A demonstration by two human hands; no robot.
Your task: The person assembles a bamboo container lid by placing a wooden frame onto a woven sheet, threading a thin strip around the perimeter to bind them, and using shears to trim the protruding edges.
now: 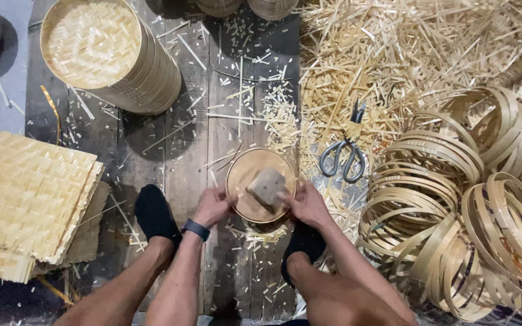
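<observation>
A small round bamboo tray with a woven bottom stands on the dark wooden boards between my feet. My left hand grips its left rim. My right hand holds the right rim and presses a squarish grey-brown block down inside the tray. A dark watch sits on my left wrist. Both feet wear black socks, one on each side of the tray.
A tall stack of round bamboo trays lies tilted at the back left. Square woven mats are piled at the left. Grey-handled scissors lie on bamboo shavings. Several bamboo hoops fill the right.
</observation>
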